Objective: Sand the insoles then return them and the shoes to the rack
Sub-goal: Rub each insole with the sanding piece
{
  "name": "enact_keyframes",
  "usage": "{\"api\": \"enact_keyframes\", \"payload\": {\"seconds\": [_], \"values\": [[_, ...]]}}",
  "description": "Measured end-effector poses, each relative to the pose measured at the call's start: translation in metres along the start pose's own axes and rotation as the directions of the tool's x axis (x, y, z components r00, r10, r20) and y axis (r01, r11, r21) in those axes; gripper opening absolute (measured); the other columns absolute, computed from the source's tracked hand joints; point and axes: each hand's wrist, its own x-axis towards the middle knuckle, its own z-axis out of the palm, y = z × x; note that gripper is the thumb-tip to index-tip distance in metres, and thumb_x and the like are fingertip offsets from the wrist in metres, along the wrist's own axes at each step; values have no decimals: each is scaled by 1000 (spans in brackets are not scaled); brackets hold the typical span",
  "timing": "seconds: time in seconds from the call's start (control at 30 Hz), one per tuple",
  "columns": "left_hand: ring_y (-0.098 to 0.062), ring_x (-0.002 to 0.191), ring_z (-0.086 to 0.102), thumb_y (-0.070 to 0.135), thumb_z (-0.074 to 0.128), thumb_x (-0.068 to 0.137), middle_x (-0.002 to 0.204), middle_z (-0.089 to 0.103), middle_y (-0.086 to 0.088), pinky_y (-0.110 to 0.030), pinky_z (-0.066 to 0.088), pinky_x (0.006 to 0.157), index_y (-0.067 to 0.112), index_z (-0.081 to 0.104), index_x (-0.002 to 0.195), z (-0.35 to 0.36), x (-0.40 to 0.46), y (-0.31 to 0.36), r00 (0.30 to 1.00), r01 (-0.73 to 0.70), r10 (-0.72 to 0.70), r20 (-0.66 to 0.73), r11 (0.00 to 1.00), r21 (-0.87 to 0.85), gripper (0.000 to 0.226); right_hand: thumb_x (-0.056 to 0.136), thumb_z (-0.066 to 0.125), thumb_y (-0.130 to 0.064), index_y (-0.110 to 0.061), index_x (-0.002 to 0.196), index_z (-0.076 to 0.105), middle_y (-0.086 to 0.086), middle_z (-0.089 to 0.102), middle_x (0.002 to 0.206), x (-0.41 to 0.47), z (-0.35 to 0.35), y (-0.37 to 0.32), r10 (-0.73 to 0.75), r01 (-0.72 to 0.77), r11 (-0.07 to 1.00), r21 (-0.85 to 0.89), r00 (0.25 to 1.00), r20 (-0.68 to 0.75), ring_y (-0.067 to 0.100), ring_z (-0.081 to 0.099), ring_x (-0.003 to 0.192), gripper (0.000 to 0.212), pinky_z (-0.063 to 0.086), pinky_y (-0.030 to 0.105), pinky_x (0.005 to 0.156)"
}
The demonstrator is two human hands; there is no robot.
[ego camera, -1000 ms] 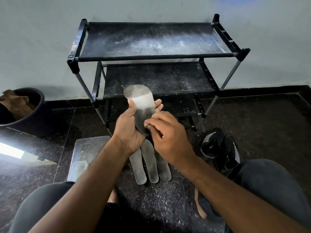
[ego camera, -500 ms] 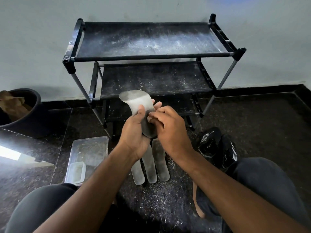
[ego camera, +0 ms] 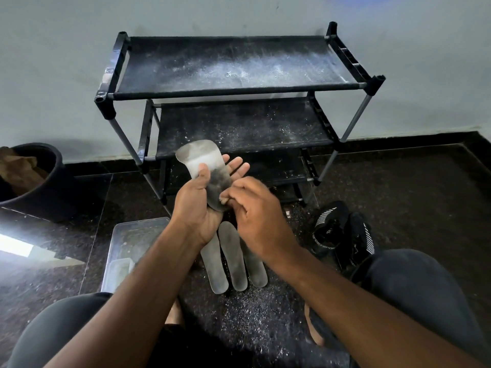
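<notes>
My left hand (ego camera: 198, 205) holds a grey insole (ego camera: 206, 168) upright in front of the rack, thumb across its middle, fingers spread behind it. My right hand (ego camera: 255, 216) pinches a small tan piece of sandpaper (ego camera: 224, 200) against the insole's lower end. Three more grey insoles (ego camera: 233, 258) lie side by side on the dark floor below my hands. A pair of black shoes (ego camera: 342, 235) with white stripes sits on the floor to the right. The black three-shelf rack (ego camera: 239, 88) stands against the wall, dusted white, with nothing on the shelves I can see.
A clear plastic tub (ego camera: 127, 248) with a smaller container inside sits on the floor at left. A black bucket (ego camera: 34, 181) with brown material stands far left. Grey dust covers the floor between my knees.
My right hand has slid down the insole from its middle to its lower end. My left hand has tilted the insole slightly and opened its fingers behind it.
</notes>
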Motion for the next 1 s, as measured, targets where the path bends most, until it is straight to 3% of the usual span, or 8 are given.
{"api": "enact_keyframes", "payload": {"seconds": [0.13, 0.23, 0.33, 0.57, 0.73, 0.87, 1.0], "values": [[-34, 126, 66, 36, 21, 115, 138, 66, -19, -46, 55, 104, 3, 49, 146, -3, 0, 0, 1000, 7, -7, 0, 1000, -24, 54, 90, 61, 8, -1, 96, 72, 6, 63, 96, -4, 2, -3, -51, 50, 998, 32, 997, 49, 20, 59, 93, 15, 51, 35, 85], [-33, 128, 64, 36, 20, 115, 142, 64, -18, -49, 47, 112, 4, 47, 148, -3, 2, 9, 1000, -13, 13, 7, 999, -49, 54, 89, 64, 6, -3, 95, 72, 5, 63, 97, 4, -2, 10, 19, -19, 1000, 6, 1000, -13, 22, 61, 93, 14, 54, 38, 82], [-34, 130, 63, 36, 18, 115, 142, 63, -18, -49, 44, 115, 3, 46, 149, -3, 2, 7, 1000, -11, 12, 14, 998, -62, 55, 88, 64, 8, 0, 95, 72, 8, 63, 96, -2, 3, -1, -33, 33, 999, 0, 999, -9, 23, 61, 92, 13, 52, 37, 85], [-36, 127, 65, 37, 19, 115, 142, 63, -19, -46, 60, 97, 2, 44, 149, -2, 1, 12, 999, 0, 6, 45, 992, -127, 55, 90, 63, 8, 0, 97, 72, 7, 63, 97, 1, -1, 7, -48, 46, 997, -61, 999, -26, 22, 58, 91, 14, 51, 34, 85], [-35, 127, 65, 37, 19, 115, 140, 65, -18, -43, 55, 105, 1, 45, 148, 1, -3, 5, 998, 30, -25, 59, 996, -87, 55, 93, 60, 8, 4, 100, 70, 11, 61, 99, -7, 2, -6, -195, 200, 974, -104, 979, 61, 21, 54, 92, 13, 47, 31, 90], [-34, 126, 66, 36, 21, 115, 139, 65, -20, -37, 54, 106, 2, 46, 148, -2, -1, 7, 997, 48, -42, 64, 993, -104, 54, 89, 61, 11, 1, 98, 69, 8, 61, 100, 1, -3, 6, -141, 144, 976, -162, 990, 28, 21, 53, 90, 15, 49, 34, 84], [-36, 129, 63, 38, 20, 114, 141, 64, -19, -45, 51, 110, 1, 44, 150, -2, -1, 4, 995, 65, -56, 82, 991, -116, 56, 89, 59, 12, 6, 102, 69, 13, 61, 101, -7, -1, -8, -219, 230, 962, -147, 972, 84, 25, 55, 93, 17, 49, 35, 91]]}}
